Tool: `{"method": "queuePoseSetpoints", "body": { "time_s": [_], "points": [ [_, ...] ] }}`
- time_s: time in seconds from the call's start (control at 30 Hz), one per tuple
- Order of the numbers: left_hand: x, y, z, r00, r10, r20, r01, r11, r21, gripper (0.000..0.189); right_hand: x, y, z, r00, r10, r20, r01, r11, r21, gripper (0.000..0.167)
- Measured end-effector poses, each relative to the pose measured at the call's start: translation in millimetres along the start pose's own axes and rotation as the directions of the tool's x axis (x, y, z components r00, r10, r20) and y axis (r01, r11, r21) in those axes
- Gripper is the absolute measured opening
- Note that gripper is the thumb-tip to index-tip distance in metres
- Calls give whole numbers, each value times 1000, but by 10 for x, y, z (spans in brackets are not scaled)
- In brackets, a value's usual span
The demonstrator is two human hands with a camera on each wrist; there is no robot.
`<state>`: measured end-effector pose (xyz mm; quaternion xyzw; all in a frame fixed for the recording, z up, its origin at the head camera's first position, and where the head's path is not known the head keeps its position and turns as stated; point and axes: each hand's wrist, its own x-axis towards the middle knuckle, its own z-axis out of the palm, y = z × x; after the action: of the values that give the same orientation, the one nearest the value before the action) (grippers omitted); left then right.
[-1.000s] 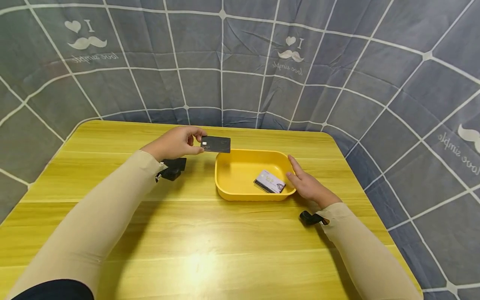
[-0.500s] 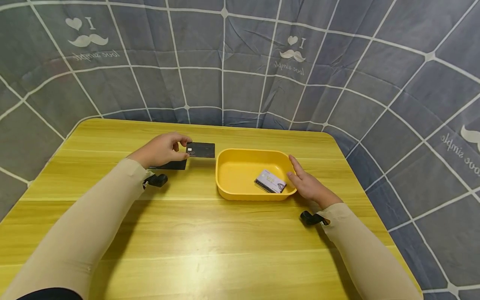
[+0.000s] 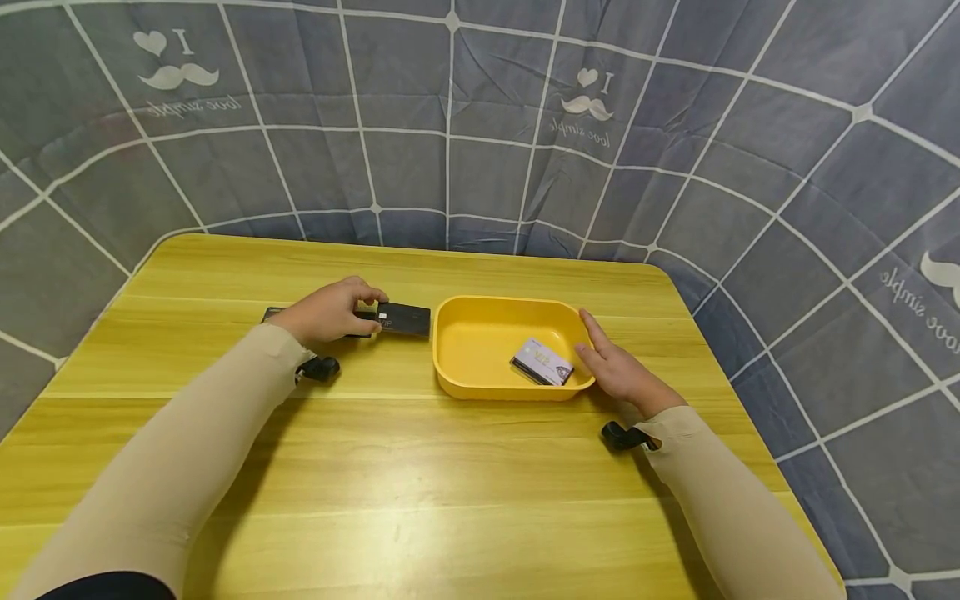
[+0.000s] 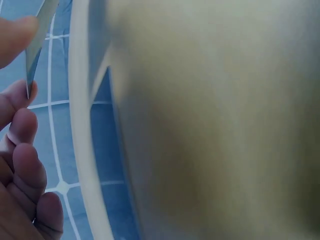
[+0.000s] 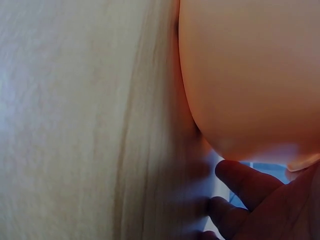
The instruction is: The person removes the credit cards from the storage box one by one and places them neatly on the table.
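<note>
My left hand [image 3: 330, 312] pinches a black VIP card [image 3: 403, 318] by its left end, just left of the yellow tray. In the left wrist view the card [image 4: 37, 47] shows edge-on between thumb and fingertip. Beneath that hand lies a flat black item [image 3: 362, 326], mostly hidden; a dark corner also shows beyond the wrist. My right hand [image 3: 622, 371] holds the right end of the yellow tray [image 3: 480, 393], thumb over the rim. In the right wrist view fingertips [image 5: 227, 170] sit against the tray's outer wall [image 5: 240, 100]. Inside the tray rests a white VIP card [image 3: 542, 362], dark edges under it.
The wood-grain table [image 3: 420, 492] has rounded far corners. A grey checked curtain [image 3: 495, 125] hangs behind it and along the right side. A small black camera [image 3: 321, 368] sits at the left wrist, another camera [image 3: 622, 436] at the right.
My left hand has drawn the black card left, away from over the tray's edge, and lowered it towards the table beside the flat black item. The right hand has stayed on the tray.
</note>
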<state>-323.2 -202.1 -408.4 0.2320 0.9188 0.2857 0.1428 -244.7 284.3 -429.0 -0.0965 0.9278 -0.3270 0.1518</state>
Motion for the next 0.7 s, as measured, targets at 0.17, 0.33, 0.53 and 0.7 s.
{"method": "queuePoseSetpoints", "body": {
  "time_s": [0.17, 0.33, 0.53, 0.7],
  "points": [
    [34, -48, 60, 1000, -4, 10, 4, 1000, 25, 57, 4, 5, 1, 1000, 8, -2, -8, 1000, -5, 70],
    [50, -66, 91, 1000, -14, 16, 13, 998, 67, 57, 3, -8, -1, 1000, 11, -8, -11, 1000, -14, 70],
    [46, -41, 86, 998, -49, 28, 46, 994, 99, 56, 2, -6, 1, 1000, 9, -9, -9, 1000, -21, 70],
    [55, -40, 85, 997, -71, 39, 66, 989, 130, 56, 11, 12, 10, 1000, 1, -18, -2, 1000, -20, 70]
  ]
}}
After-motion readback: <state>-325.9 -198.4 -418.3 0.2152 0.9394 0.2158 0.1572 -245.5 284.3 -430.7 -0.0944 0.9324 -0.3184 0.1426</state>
